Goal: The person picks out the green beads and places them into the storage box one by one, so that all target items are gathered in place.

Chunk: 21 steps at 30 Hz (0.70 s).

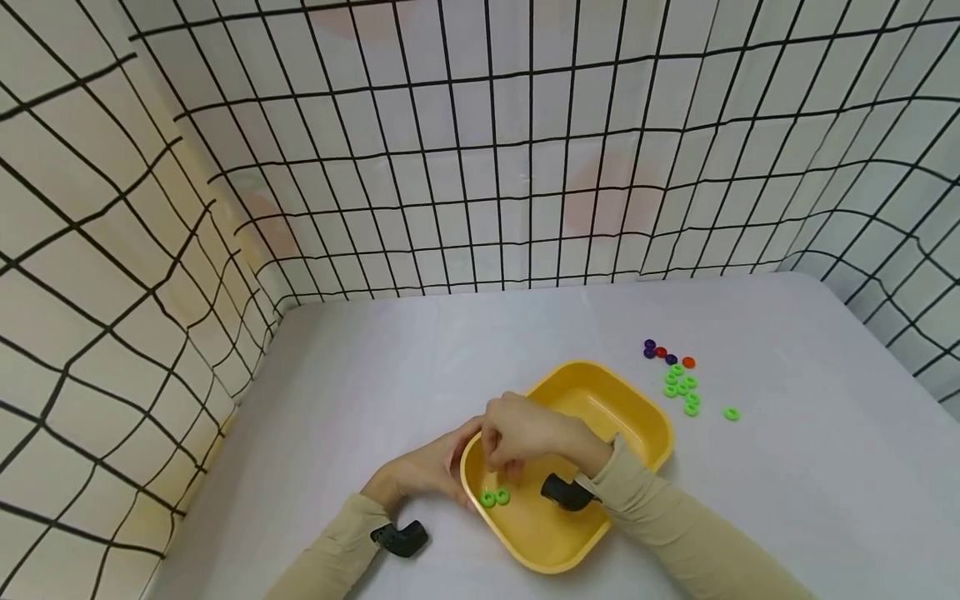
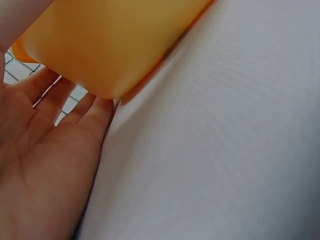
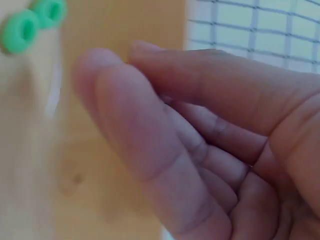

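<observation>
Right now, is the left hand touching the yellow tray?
Touching. The left wrist view shows the left hand with its fingers pressed against the yellow tray at its outer corner.

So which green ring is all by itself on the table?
The green ring farthest right, lying apart on the table. The other loose greens huddle together beside the yellow tray.

Loose beads on a walled-in counter
Purple, red and orange beads (image 1: 667, 356) lie in a row on the white counter (image 1: 787, 467), beneath the black wire grid wall (image 1: 480, 167).
</observation>
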### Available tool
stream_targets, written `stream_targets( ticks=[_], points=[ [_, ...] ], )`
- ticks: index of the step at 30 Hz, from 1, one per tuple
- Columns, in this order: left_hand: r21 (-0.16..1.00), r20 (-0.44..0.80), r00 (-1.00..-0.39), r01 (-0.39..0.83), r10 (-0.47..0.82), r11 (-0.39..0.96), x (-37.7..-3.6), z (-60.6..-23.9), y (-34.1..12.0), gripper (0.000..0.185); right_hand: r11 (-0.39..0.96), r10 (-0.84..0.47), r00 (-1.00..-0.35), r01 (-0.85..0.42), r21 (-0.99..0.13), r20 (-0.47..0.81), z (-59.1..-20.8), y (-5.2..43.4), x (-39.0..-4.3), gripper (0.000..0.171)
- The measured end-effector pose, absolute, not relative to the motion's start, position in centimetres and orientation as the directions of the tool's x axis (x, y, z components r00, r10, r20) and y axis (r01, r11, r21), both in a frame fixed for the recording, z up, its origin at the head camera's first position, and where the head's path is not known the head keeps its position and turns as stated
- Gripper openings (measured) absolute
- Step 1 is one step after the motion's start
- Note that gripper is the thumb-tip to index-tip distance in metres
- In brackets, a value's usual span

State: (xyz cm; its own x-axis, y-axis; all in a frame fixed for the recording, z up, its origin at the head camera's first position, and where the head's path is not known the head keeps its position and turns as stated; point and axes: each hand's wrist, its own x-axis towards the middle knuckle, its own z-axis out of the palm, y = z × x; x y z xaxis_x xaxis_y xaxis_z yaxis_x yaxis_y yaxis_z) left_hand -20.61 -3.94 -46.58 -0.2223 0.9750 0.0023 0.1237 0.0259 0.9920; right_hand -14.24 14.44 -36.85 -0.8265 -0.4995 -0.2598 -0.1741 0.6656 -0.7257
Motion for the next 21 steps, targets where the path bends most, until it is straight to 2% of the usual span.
stream_targets(
  ticks=[6, 9, 15, 18, 21],
  points=[
    [0.995, 0.007, -0.211, 0.096, 0.977, 0.014, -20.6, -46.4, -3.8, 0.103, 0.545, -0.481, -0.867, -0.181, -0.819, -0.128, -35.6, 17.3, -14.7, 0.01],
    [0.998, 0.025, -0.198, 0.064, 0.98, -0.012, -20.4, -46.7, -3.6, 0.105, 0.511, -0.42, -0.902, -0.144, -0.848, -0.1, -35.2, 19.5, -14.2, 0.013],
    [0.997, 0.074, -0.198, 0.039, 0.977, -0.067, -20.7, -46.6, -3.4, 0.107, 0.414, -0.15, -0.989, -0.067, -0.908, 0.005, -33.4, 26.7, -11.7, 0.021],
    [0.997, 0.064, -0.209, 0.053, 0.976, -0.054, -20.6, -46.5, -3.4, 0.106, 0.414, 0.001, -1.0, -0.027, -0.91, 0.03, -33.6, 30.9, -9.8, 0.027],
    [0.998, 0.051, -0.212, 0.05, 0.976, -0.041, -20.4, -46.6, -3.2, 0.106, 0.423, 0.124, -0.992, 0.049, -0.905, 0.004, -34.5, 34.4, -8.0, 0.035]
  ],
)
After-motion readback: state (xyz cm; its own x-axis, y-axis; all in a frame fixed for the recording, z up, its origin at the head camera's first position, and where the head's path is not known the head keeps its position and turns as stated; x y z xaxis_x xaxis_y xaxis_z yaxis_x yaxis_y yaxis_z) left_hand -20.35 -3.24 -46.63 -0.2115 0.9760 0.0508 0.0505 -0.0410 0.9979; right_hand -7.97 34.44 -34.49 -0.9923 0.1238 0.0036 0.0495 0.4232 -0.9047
